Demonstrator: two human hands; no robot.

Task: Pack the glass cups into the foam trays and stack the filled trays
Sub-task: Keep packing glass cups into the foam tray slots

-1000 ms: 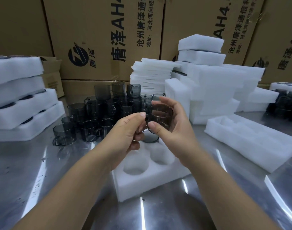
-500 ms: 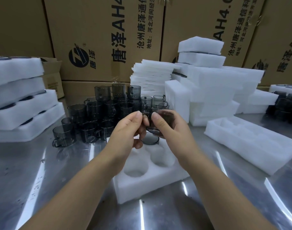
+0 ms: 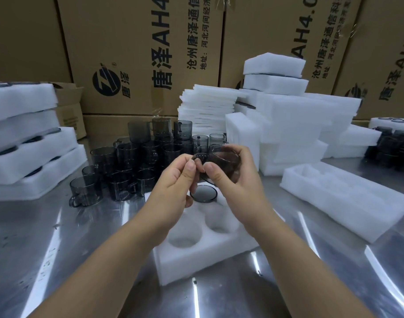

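Turned slightly — smoky glass cup (image 3: 224, 165) gripped by left hand (image 3: 173, 191) and right hand (image 3: 238, 187) over foam tray (image 3: 196, 262).

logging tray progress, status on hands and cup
Left hand pinches handle of smoky grey glass cup, right hand grips its body. Held above white foam tray, not yet seated. Nothing in the way.

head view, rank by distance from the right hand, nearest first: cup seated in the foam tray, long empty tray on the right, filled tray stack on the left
From the right hand:
1. seated cup, just below and left of it.
2. long empty tray, off to the right.
3. filled tray stack, far left.
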